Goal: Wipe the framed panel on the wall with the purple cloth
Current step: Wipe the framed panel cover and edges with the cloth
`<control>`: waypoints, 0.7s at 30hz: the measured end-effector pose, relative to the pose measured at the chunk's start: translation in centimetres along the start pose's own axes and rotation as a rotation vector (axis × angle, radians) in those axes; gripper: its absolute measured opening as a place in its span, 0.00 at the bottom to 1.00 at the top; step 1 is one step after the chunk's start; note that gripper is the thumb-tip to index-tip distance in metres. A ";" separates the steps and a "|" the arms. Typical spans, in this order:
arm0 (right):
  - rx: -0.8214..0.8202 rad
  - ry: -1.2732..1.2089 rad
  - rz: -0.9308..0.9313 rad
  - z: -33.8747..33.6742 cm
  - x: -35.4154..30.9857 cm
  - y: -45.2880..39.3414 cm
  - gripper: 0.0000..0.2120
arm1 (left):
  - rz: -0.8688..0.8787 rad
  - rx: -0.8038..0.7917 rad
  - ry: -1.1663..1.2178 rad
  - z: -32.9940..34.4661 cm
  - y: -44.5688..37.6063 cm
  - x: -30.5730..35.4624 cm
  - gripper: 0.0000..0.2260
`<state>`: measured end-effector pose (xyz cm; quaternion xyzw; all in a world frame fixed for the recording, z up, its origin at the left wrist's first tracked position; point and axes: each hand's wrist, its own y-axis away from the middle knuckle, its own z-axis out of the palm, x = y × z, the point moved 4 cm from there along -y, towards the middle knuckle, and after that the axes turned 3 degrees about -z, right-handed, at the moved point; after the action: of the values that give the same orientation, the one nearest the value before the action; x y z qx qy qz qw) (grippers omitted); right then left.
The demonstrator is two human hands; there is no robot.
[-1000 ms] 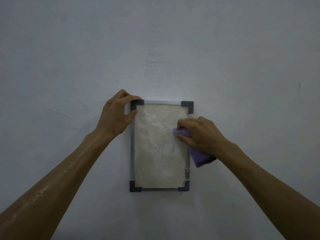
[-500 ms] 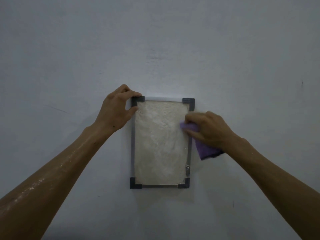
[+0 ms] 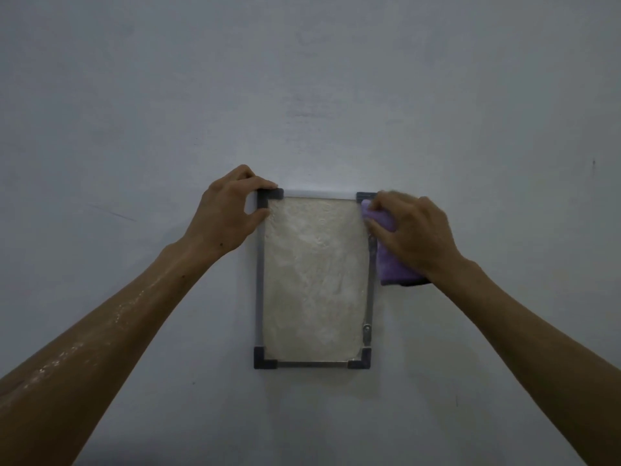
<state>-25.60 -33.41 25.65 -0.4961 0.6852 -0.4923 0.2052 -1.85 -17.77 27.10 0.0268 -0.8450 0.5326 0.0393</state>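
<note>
1. Left hand [image 3: 228, 215] grips the framed panel [image 3: 314, 280] at its 11 o'clock corner.
2. Right hand [image 3: 411, 232] clutches the purple cloth [image 3: 391, 260] against the 1 o'clock edge; bare wall [image 3: 504, 112] surrounds.
3. Cloth has shifted upward from mid-edge.

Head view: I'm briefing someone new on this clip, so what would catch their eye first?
Probably the framed panel, pale and mottled, with dark corner pieces, hanging upright at the middle of a bare grey wall. Next, the purple cloth, the only bright colour, held by the right hand against the frame's upper right edge. The left hand pinches the upper left corner.
</note>
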 end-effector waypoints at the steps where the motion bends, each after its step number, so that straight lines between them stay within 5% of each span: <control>1: -0.072 -0.014 -0.049 0.4 -0.5 0.3 0.08 | 0.001 -0.008 -0.001 0.0 -0.1 0.0 0.19; 4: -0.242 -0.010 -0.187 1.2 -1.2 0.4 0.07 | -0.006 -0.014 -0.007 0.0 -0.1 -0.1 0.19; 8: 0.122 -0.009 0.073 0.2 -0.6 -0.5 0.08 | 0.002 -0.024 -0.008 -0.2 -0.1 -0.1 0.19; 13: -0.148 -0.072 -0.099 2.4 -2.3 0.1 0.08 | 0.009 -0.052 -0.011 -0.3 -0.4 -0.2 0.19; 17: 0.110 -0.131 0.104 1.7 -1.8 -0.7 0.08 | 0.011 -0.050 -0.009 -0.3 -0.4 -0.1 0.19; 21: -0.042 -0.093 -0.041 3.3 -3.9 -0.1 0.09 | 0.009 -0.047 -0.007 -0.3 -0.4 -0.2 0.19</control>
<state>-21.41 -31.54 23.53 -0.5366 0.6747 -0.4582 0.2163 -1.61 -17.69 27.59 0.0238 -0.8574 0.5129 0.0346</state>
